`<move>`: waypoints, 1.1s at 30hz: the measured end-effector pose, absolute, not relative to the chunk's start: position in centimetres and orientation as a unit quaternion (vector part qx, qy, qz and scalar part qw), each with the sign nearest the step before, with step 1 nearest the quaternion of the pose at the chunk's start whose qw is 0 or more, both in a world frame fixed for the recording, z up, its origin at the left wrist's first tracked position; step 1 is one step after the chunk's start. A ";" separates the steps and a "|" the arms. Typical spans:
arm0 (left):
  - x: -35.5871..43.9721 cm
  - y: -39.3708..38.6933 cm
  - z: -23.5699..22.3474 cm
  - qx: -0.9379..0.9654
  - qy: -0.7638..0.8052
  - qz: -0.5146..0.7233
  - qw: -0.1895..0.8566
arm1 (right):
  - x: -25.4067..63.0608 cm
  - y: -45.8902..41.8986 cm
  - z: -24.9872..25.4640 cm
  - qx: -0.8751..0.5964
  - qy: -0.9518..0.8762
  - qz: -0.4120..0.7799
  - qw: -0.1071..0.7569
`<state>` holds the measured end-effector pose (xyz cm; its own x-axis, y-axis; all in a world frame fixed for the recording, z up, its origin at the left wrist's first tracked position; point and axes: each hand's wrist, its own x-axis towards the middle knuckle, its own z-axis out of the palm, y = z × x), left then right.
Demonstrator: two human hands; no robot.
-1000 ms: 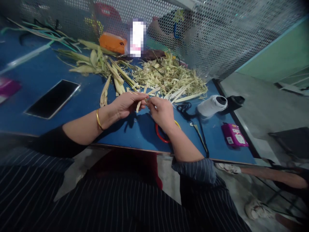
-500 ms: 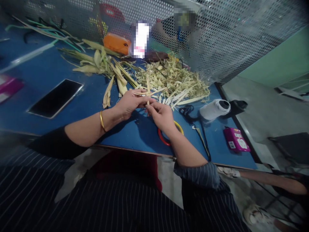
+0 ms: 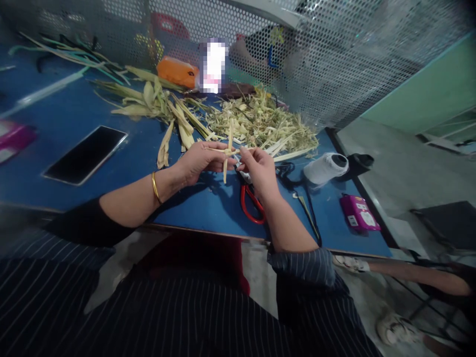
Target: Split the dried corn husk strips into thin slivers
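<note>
Crossed strips (image 3: 227, 151) partly hidden.

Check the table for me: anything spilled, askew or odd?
The heap of pale plant strips looks messy, strewn loosely and tangled across the far side of the table. Nothing else clearly stands out.

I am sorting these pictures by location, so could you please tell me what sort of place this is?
Probably a handicraft workshop, though I cannot be certain: crossed pale strips in hand, a heap of dry plant pieces and a cone of white thread suggest it.
</note>
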<state>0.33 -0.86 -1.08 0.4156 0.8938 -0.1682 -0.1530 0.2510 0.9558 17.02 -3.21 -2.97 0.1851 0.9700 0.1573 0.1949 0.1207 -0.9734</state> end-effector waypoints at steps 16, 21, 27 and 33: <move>0.1 -0.6 -1.6 0.553 0.393 0.327 0.658 | 17.4 -2.8 -2.9 -0.477 -0.478 0.440 0.592; 0.1 -0.6 -1.2 0.529 0.412 0.325 0.667 | 17.6 -2.8 -2.9 -0.495 -0.463 0.475 0.561; 0.0 -0.8 -1.1 0.607 0.410 0.349 0.584 | 17.2 -3.0 -3.0 -0.477 -0.502 0.466 0.551; -0.4 -0.4 -0.5 0.559 0.436 0.443 0.548 | 20.0 -2.3 -1.2 -0.475 -0.506 0.314 0.648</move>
<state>-0.44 -0.36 -0.50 0.2266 0.9738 0.0172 0.0014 -0.0179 0.9998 19.98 -2.34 -1.20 0.2907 0.8878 0.3569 0.0745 0.3509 -0.9334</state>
